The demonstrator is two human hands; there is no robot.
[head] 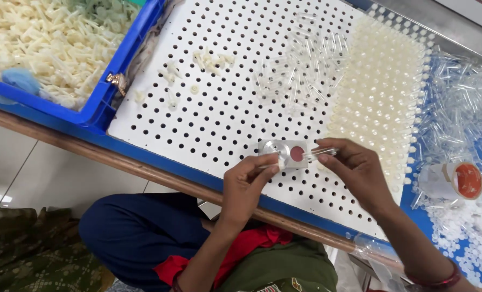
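Both hands, left and right, pinch clear tube over perforated board.

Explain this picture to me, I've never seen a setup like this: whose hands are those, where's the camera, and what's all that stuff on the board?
The camera sits on a person's head, looking down at their own two bare hands. The left hand pinches a small white plug, the right hand holds a clear tube, both over a small metal block with a red disc. This rests on a white perforated board, which also carries loose plugs, clear tubes and rows of filled holes. A blue bin of white parts sits to the left, a heap of tubes to the right.
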